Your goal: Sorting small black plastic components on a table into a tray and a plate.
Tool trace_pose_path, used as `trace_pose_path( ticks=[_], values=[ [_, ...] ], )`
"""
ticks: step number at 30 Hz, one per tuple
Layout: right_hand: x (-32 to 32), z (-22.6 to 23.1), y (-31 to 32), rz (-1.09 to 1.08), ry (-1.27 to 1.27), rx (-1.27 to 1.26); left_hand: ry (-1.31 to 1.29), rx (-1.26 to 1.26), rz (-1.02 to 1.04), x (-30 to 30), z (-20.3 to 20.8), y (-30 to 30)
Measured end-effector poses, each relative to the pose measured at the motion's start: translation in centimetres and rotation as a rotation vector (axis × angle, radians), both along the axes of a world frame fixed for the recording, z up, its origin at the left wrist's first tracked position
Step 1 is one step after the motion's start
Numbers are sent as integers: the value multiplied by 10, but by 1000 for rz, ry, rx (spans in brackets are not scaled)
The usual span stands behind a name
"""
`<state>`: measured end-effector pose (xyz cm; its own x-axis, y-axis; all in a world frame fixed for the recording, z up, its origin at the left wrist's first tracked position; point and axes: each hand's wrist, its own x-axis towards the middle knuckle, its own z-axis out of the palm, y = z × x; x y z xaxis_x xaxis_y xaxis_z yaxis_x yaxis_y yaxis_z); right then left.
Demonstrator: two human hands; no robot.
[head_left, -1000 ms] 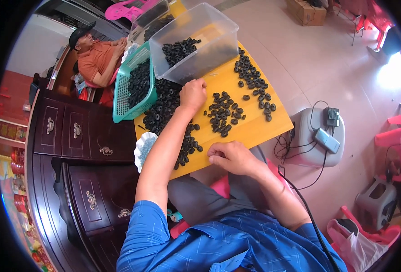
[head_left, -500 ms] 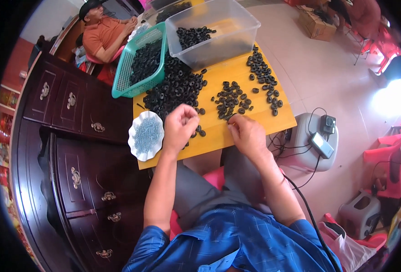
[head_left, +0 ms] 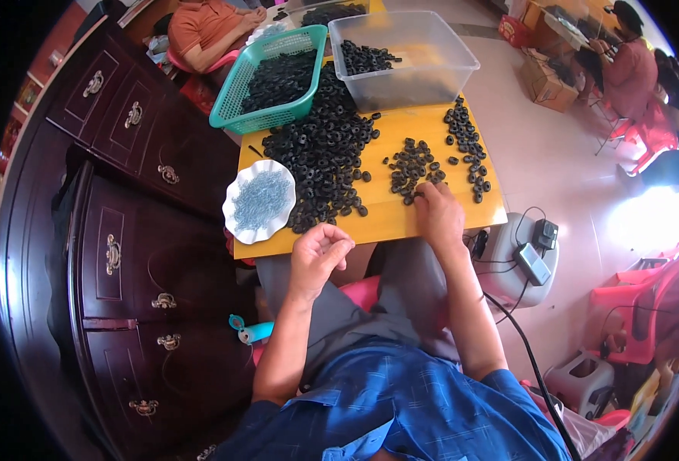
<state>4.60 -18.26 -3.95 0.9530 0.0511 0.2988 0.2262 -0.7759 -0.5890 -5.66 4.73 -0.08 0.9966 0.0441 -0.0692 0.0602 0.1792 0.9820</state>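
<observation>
My left hand [head_left: 318, 260] hovers just off the near edge of the yellow tabletop [head_left: 382, 215], thumb and fingers pinched together; anything between them is too small to make out. My right hand [head_left: 441, 217] reaches over the table, its fingertips closed on a small black ring-shaped part at the near edge of a loose group of black ring-shaped parts [head_left: 412, 163]. Left of that group lies a large heap of similar black parts [head_left: 316, 165]. A white scalloped dish [head_left: 230, 213] holds many tiny blue-grey pieces [head_left: 263, 198] at the table's left corner.
Behind the heap stand a green basket [head_left: 278, 117] and a clear plastic bin [head_left: 409, 92], both with black parts. More parts [head_left: 468, 146] line the right edge. Dark drawers [head_left: 124, 192] flank the left. A grey stool [head_left: 501, 273] carries cabled devices. Other people sit farther off.
The view has shifted, so the table appears turned. My left hand has drawn back from the heap to the near edge. My right hand has moved onto the smaller group of parts.
</observation>
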Motion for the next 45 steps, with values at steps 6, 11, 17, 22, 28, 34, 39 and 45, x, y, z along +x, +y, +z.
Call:
trace_pose_path(
  ticks=[6,11,17,22,28,34,39,45],
  values=[
    [0,-2,0,12,-168,104,-2,-48,33,-1,3,-7],
    [-11,18,-2,320,247,944,-53,-40,47,6,23,-17],
    [-23,24,3,625,517,1336,-134,15,55,24,44,-38],
    [-26,24,6,689,557,1285,-187,179,75,30,44,-49],
    [-24,28,3,655,550,1275,-198,246,74,33,43,-57],
    [-25,29,0,605,602,1238,-192,284,74,40,37,-55],
    [-22,23,-1,571,626,1264,-347,434,20,47,39,-56],
    [-17,21,-4,547,634,1366,-300,338,75,65,34,-61]
  ],
)
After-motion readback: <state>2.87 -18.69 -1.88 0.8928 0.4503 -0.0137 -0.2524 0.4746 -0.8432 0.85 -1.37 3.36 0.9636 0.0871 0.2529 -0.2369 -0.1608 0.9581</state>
